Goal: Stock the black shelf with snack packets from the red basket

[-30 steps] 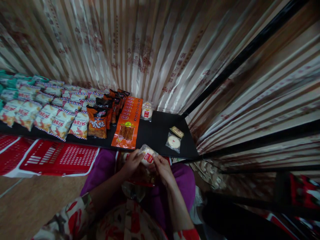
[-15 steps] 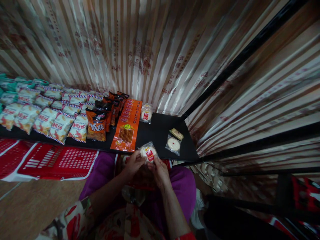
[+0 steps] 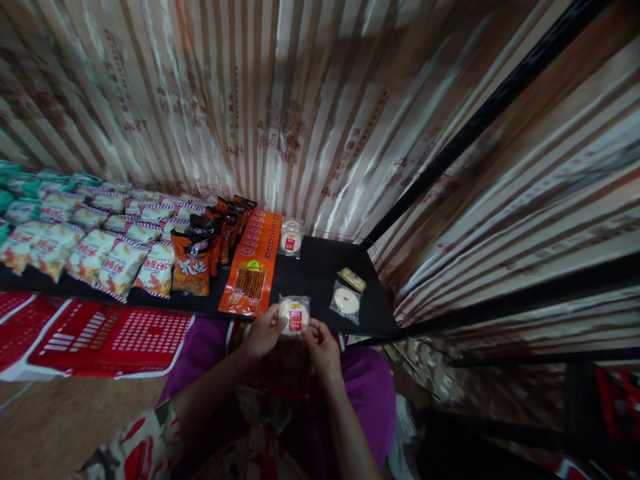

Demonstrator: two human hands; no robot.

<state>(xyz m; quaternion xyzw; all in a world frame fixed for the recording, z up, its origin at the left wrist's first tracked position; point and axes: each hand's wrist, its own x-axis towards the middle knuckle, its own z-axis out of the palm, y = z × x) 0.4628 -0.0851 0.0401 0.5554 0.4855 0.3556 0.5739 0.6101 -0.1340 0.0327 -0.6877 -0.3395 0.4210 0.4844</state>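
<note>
A round white cracker in a clear wrapper with a red and yellow label (image 3: 294, 315) is held level at the front edge of the black shelf (image 3: 315, 267). My left hand (image 3: 266, 330) grips its left side, thumb on top. At its right edge my right hand (image 3: 323, 350) pinches the wrapper between thumb and fingers. Left of it lies a flat orange snack pack (image 3: 253, 267). Behind, near the curtain, stand similar wrapped crackers (image 3: 291, 239). To the right lie another wrapped white cracker (image 3: 345, 301) and a small yellowish packet (image 3: 353, 279).
Rows of white snack bags (image 3: 120, 267) and orange-black bags (image 3: 191, 263) fill the shelf's left part. Red baskets (image 3: 110, 337) sit below. A striped curtain (image 3: 280, 120) hangs behind, and a black pole (image 3: 450, 153) slants up at the right.
The wrapped cracker is turned slightly and sits a little more level, with both hands still on it. My right hand's fingers have shifted to its right edge. The whole view has tilted slightly upward.
</note>
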